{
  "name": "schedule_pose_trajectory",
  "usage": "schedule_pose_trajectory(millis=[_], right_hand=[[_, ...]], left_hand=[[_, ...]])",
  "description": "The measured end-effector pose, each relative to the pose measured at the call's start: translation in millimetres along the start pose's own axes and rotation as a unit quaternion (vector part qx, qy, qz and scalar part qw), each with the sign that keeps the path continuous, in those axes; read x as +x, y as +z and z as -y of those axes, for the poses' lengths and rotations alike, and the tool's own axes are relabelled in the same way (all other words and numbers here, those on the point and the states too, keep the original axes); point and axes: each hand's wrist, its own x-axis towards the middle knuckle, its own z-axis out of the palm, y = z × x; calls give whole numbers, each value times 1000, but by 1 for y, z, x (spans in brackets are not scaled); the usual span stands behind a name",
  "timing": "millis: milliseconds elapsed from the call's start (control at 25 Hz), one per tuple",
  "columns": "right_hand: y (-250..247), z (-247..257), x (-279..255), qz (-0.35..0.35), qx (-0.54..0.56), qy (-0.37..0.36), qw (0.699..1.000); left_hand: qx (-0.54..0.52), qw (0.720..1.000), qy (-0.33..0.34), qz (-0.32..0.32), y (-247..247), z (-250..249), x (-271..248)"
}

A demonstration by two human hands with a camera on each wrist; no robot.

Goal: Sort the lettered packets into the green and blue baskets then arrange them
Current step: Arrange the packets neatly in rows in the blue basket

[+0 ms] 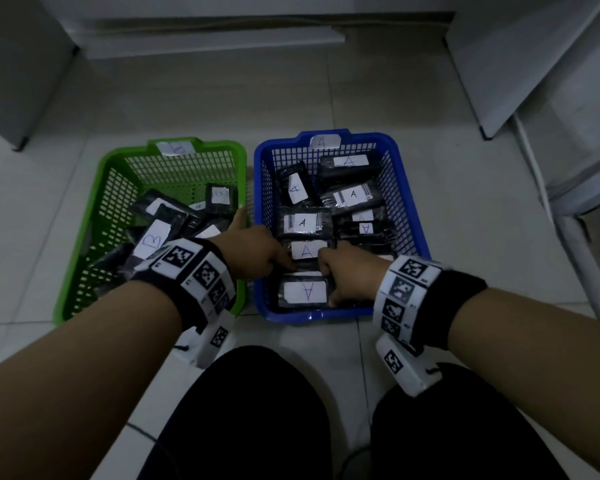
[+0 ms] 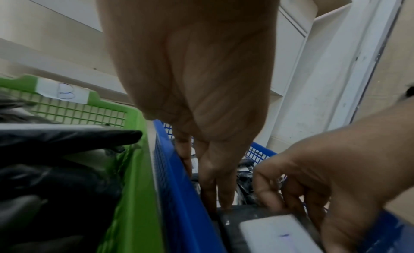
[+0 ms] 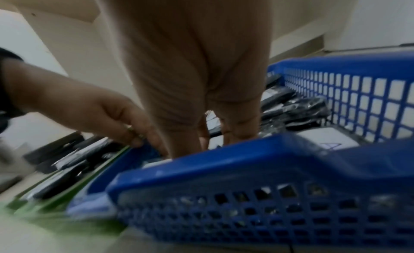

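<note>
Down at the near end of the blue basket (image 1: 409, 209) lies a black packet with a white label marked A (image 1: 303, 292), flat on the basket's floor and close against the near wall. Both hands are on it. The right hand (image 1: 347, 275) is at its right end with fingers curled over the edge, gripping it; in the left wrist view those curled fingers (image 2: 291, 191) hook over the packet's far edge. The left hand (image 1: 253, 251) reaches in from the basket's left side, its fingers straight and pointing down, the tips touching the packet's far left corner beside the blue wall. Just beyond the hands lies another A packet (image 1: 307, 250), and further back several more black packets labelled A (image 1: 352, 195) lie in loose rows, some turned sideways. A white tag marked A (image 1: 324, 141) sits on the basket's far rim.

Just to the left, side by side with it on the tiled floor (image 1: 291, 98), stands the green basket (image 1: 94, 216). It holds a jumbled heap of black packets labelled B (image 1: 153, 239), tilted and overlapping, and carries a B tag (image 1: 177, 147) on its far rim. Each wrist wears a black band with square black-and-white markers (image 1: 201, 271). The person's dark-clad knees (image 1: 250, 410) fill the lower edge of the head view, and white cabinet panels (image 1: 520, 57) stand around the floor.
</note>
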Motion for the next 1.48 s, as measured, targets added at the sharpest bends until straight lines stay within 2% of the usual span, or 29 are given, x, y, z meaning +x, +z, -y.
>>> schedule_pose_trajectory(millis=[120,240,320,520,600,720,760,880,920,1000,1080,1120,1200,1280,1360,1400,1480], right_hand=[[-12,-9,1,-20,67,17,997],[-24,-23,7,-118,188,59,973],[-25,-26,17,-168,219,74,958],[-19,-18,26,-208,228,88,947],[-14,-13,22,-178,161,62,969],[-8,-8,16,-69,58,41,995],[-10,-8,14,-60,51,41,996],[-18,-1,2,-102,95,21,990],[-19,2,-1,-87,108,13,990],[-14,10,-7,6,87,-5,996],[-5,14,-7,106,12,-7,994],[-2,13,-5,122,-9,-9,992],[-7,8,-2,78,15,-6,997],[-17,-1,6,-40,47,6,998],[-23,-15,17,-107,43,21,993],[-25,-21,22,-94,23,25,995],[-26,-31,25,-16,-13,18,1000]], left_hand=[[-26,999,-18,-22,3,0,-5],[-44,991,-39,-117,5,3,-6],[-49,985,-49,-160,6,6,-5],[8,994,-17,-104,16,7,-3],[51,993,-14,-103,23,7,-2],[52,994,-4,-100,23,6,1],[36,994,5,-103,20,8,1],[13,991,36,-128,11,13,-2],[22,991,45,-122,10,13,-5],[46,994,50,-84,11,13,-11],[58,995,43,-69,13,12,-14],[52,995,44,-75,14,12,-14],[20,992,47,-113,12,14,-9],[3,983,33,-180,12,18,-1],[-3,982,-5,-190,13,17,6],[-6,985,-26,-170,14,14,7],[-6,990,-60,-128,13,7,11]])
